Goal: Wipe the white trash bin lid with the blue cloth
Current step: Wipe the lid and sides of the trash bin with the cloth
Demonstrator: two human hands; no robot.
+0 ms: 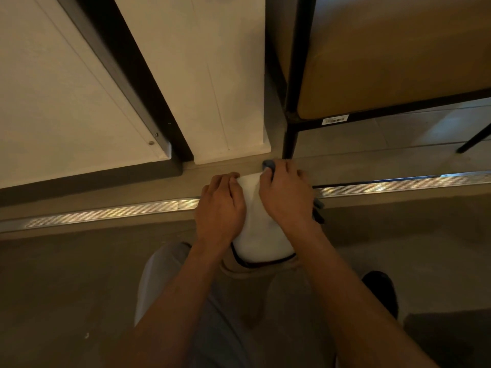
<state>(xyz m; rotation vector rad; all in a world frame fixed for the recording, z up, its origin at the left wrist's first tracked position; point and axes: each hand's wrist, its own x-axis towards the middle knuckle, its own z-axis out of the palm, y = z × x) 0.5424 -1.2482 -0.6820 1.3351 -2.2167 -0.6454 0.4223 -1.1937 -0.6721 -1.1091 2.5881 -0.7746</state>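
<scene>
two hands, left hand [220, 205] and right hand [288, 197], one lid [259, 235], one cloth [269, 163].

No text can be read anywhere in the view. The only printed item is a small white sticker [335, 120] stuck on the black metal frame [372, 112] of the chair, on the front rail directly below the tan seat cushion [398, 75] and just right of the frame's front corner leg. The sticker carries what looks like a barcode strip with tiny characters beside it, but the print is too small and blurred to make out any letters or numbers.
</scene>
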